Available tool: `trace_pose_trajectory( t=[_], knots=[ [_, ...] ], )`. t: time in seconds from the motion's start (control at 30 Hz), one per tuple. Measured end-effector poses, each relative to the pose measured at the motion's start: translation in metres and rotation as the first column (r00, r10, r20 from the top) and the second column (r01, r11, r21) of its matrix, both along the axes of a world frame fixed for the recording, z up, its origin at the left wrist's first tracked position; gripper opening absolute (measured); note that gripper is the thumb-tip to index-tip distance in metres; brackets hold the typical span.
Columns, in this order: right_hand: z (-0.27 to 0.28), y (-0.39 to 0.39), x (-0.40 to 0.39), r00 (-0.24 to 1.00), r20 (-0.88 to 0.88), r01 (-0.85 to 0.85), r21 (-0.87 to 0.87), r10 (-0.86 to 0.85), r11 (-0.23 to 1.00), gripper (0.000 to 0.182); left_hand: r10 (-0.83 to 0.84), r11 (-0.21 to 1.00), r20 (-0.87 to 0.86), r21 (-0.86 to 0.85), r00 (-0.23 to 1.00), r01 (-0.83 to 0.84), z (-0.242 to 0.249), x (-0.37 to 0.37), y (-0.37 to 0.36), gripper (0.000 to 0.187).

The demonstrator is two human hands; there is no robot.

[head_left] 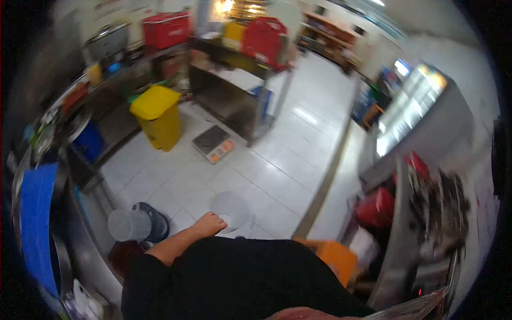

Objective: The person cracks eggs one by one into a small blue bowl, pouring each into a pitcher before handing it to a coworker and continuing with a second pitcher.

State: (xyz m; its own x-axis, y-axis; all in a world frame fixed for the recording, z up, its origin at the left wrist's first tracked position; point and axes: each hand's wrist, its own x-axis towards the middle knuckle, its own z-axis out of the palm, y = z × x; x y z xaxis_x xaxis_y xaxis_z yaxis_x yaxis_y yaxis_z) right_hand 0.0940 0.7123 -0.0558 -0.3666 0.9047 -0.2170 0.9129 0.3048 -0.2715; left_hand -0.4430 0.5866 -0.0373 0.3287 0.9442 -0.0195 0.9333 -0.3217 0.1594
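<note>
My left hand (pixel 209 224) is stretched out in front of my black shirt (pixel 240 277), its fingers closed at the edge of a translucent white bucket (pixel 234 208). The bucket hangs low over the tiled floor and is blurred; a pale round patch shows in it. I cannot see my right hand. A blurred pinkish shape (pixel 309 314) lies at the bottom edge, and I cannot make out what it is.
On the floor ahead are a scale (pixel 213 143) and a yellow bin (pixel 160 114). Another translucent bucket (pixel 128 225) stands by a dark one (pixel 157 221) at left. A blue board (pixel 38 224) rests at far left. An orange crate (pixel 333 258) and a display fridge (pixel 421 117) are at right.
</note>
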Motion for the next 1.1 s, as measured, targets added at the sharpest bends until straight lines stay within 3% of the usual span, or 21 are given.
trace_pose_trajectory(
  t=[0.07,0.13,0.17,0.2,0.33,0.37,0.43,0.5,0.53,0.57,0.67,0.73,0.77,0.87,0.97,1.07,1.1],
  knots=[
    [-0.001,0.111,-0.094,0.932,0.014,-0.363,0.044,0.363,0.931,0.022,0.140,0.990,0.032,-0.006,0.990,-0.140,-0.003,-0.034,0.013,0.006],
    [0.001,0.188,-0.227,0.735,0.003,-0.677,0.073,0.678,0.733,0.022,0.305,0.952,0.011,-0.016,0.952,-0.305,0.010,-0.061,0.017,0.005],
    [0.058,0.193,-0.315,0.894,0.039,-0.436,-0.152,0.446,0.887,0.021,0.357,0.934,0.051,0.006,0.933,-0.357,0.011,-0.070,0.014,0.005],
    [0.010,0.249,-0.365,0.735,0.013,-0.676,0.093,0.678,0.731,0.022,0.402,0.913,0.091,0.040,0.911,-0.407,0.012,-0.081,0.014,0.005],
    [0.059,0.270,-0.631,0.450,-0.146,-0.834,0.286,0.881,0.473,0.030,0.575,0.786,0.116,0.195,0.810,-0.586,0.018,-0.134,-0.013,0.005],
    [0.061,0.261,-0.688,0.443,-0.306,-0.841,0.183,0.843,0.509,0.027,0.607,0.754,0.154,0.199,0.780,-0.626,0.020,-0.149,-0.016,0.003],
    [0.078,0.219,-0.771,0.293,-0.378,-0.852,0.314,0.878,0.419,0.024,0.712,0.699,0.036,0.060,0.702,-0.712,0.030,-0.187,-0.014,0.005],
    [0.073,0.180,-0.817,0.289,-0.462,-0.917,0.118,0.839,0.381,0.022,0.747,0.665,-0.023,0.024,0.665,-0.746,0.031,-0.234,-0.009,0.008],
    [0.040,0.168,-0.835,0.288,-0.426,-0.950,-0.013,0.858,0.312,0.026,0.734,0.679,-0.014,0.020,0.679,-0.734,0.031,-0.262,-0.004,0.008],
    [0.032,0.158,-0.838,0.047,-0.346,-0.985,0.141,0.937,0.102,0.035,0.721,0.693,0.005,0.011,0.693,-0.721,0.032,-0.288,0.006,0.008],
    [0.018,0.169,-0.852,0.302,-0.462,-0.950,-0.216,0.834,0.225,0.048,0.611,0.784,0.097,0.071,0.786,-0.617,0.037,-0.350,0.027,0.005],
    [0.052,0.190,-0.866,0.517,-0.535,-0.851,-0.407,0.668,0.332,0.049,0.539,0.826,0.104,0.128,0.836,-0.548,0.060,-0.396,0.044,0.005],
    [0.062,0.205,-0.875,0.615,-0.549,-0.784,-0.502,0.567,0.365,0.049,0.537,0.841,0.037,0.043,0.842,-0.539,0.061,-0.417,0.055,0.005],
    [0.048,0.253,-0.915,0.606,-0.503,-0.794,-0.432,0.617,0.428,0.043,0.534,0.831,0.058,0.150,0.843,-0.536,0.059,-0.482,0.073,0.005],
    [0.028,0.287,-0.976,0.493,-0.493,-0.869,-0.226,0.717,0.441,0.036,0.630,0.765,0.045,0.137,0.775,-0.630,0.076,-0.541,0.077,0.005],
    [0.031,0.301,-1.071,0.456,-0.577,-0.888,-0.251,0.677,0.384,0.031,0.751,0.617,0.116,0.225,0.650,-0.754,0.087,-0.592,0.060,0.007],
    [0.026,0.304,-1.116,0.423,-0.551,-0.905,-0.215,0.719,0.368,0.030,0.810,0.561,0.067,0.205,0.583,-0.802,0.098,-0.607,0.052,0.006]
  ],
)
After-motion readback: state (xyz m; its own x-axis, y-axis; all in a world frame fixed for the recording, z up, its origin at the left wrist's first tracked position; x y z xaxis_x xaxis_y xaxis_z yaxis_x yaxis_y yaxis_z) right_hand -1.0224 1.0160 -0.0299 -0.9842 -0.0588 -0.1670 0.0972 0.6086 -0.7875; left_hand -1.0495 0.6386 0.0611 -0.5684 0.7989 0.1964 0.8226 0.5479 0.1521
